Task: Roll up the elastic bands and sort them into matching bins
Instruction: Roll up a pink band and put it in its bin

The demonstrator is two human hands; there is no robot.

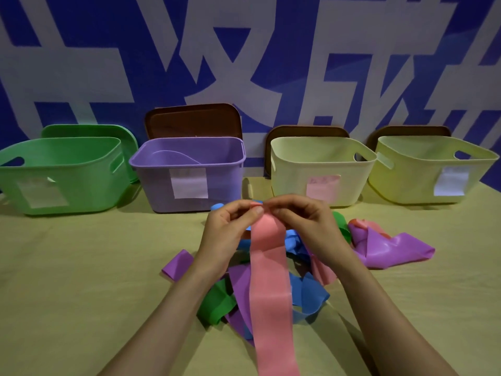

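Blue wall [81, 31], large white characters (cropped, unreadable); bin labels [189, 183] illegible. Pink band [269, 280]: far end pinched by left hand [230, 226] and right hand [301, 223], fingertips nearly meeting.

I am seeing a yellow-green tablecloth [81, 267] lying across the whole work surface. Behind it, a blue wall [95, 23] with big white shapes is filling the background. A green lid [89, 130], a taller brown lid [192, 120] and two lower brown lids [306, 131] are leaning upright against it.

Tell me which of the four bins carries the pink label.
The cream bin, third from the left, has the pink label. Labels on the green bin, purple bin and yellow bin look whitish.
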